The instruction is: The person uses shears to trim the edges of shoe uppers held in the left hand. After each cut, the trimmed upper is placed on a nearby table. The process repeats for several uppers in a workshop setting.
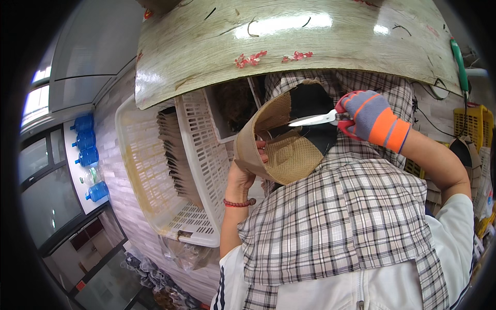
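My left hand, bare with a red bead bracelet, grips a curved brown textured piece with black lining, held over my lap; its exact kind I cannot make out. The thumb side presses on the inner wall, and the other fingers are hidden behind it. In my right hand, gloved in grey and orange, are scissors with red handles. Their pale blades look closed together and point left into the hollow of the brown piece. Whether the tips touch the material cannot be seen clearly.
A glossy wood-patterned table with scraps of thread lies ahead. White plastic baskets stand at my left, one holding a row of brown pieces. A green-handled tool hangs at the table's right edge, near a yellow crate.
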Demonstrator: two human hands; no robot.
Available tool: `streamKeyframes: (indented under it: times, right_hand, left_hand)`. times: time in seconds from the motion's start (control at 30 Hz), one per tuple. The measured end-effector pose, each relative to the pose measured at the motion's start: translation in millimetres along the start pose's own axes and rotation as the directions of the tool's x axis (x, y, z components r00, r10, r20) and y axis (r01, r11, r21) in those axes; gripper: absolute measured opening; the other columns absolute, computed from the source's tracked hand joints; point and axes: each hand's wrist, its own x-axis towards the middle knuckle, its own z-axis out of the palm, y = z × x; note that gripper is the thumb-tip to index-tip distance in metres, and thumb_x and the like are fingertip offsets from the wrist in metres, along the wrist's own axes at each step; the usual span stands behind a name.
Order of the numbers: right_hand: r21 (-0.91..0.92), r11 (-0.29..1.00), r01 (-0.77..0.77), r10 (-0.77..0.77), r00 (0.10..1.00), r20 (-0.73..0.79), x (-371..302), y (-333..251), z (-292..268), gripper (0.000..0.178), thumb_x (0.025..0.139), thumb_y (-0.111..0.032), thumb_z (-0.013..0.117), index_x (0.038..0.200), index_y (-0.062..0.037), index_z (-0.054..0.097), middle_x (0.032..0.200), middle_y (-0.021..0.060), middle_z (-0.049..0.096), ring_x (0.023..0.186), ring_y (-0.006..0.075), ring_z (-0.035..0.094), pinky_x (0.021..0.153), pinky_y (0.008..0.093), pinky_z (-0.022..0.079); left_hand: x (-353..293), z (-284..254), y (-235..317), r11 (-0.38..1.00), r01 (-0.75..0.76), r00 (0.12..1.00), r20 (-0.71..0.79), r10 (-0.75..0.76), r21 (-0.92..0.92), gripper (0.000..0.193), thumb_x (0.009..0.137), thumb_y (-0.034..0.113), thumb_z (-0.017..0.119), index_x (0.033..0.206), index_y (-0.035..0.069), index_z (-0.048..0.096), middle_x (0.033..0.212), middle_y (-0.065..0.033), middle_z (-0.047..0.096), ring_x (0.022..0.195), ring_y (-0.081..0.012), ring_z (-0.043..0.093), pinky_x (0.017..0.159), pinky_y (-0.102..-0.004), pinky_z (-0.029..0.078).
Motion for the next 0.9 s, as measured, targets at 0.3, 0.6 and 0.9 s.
streamKeyframes:
  times: [0.3,0.6,0.9]
  right_hand:
    - [-0.097,0.984,0.147,-0.139,0.987,0.087,35,-53,17,0.024,0.075,-0.027,0.076,0.094,-0.0139,0.072,0.093,0.0087,0.070,0.091,0.0269,0.067,0.080,0.0393,0.051]
    - [-0.043,0.998,0.036,-0.032,0.994,0.100,27,-29,14,0.027,0.079,-0.036,0.075,0.094,-0.0136,0.074,0.082,0.0052,0.072,0.079,0.0266,0.070,0.071,0.0367,0.056]
    - [0.008,1.000,0.030,-0.030,0.993,0.114,4,3,0,0.038,0.068,-0.032,0.083,0.094,-0.0064,0.071,0.085,0.0098,0.070,0.083,0.0307,0.068,0.075,0.0397,0.054]
  left_hand:
    - [3,-4,-8,0.982,0.093,0.991,-0.083,-0.108,-0.165,0.038,0.069,-0.011,0.082,0.104,-0.001,0.071,0.098,-0.0086,0.071,0.089,-0.0228,0.069,0.082,-0.0379,0.060]
    - [9,-5,-9,0.984,0.144,0.988,0.068,-0.137,-0.107,0.036,0.079,-0.006,0.074,0.114,-0.006,0.066,0.108,-0.0144,0.071,0.097,-0.0247,0.069,0.089,-0.0349,0.057]
    - [10,-10,-18,0.983,0.125,0.991,-0.034,-0.131,-0.137,0.043,0.072,-0.010,0.080,0.112,0.003,0.068,0.111,-0.0102,0.069,0.099,-0.0230,0.067,0.087,-0.0371,0.058]
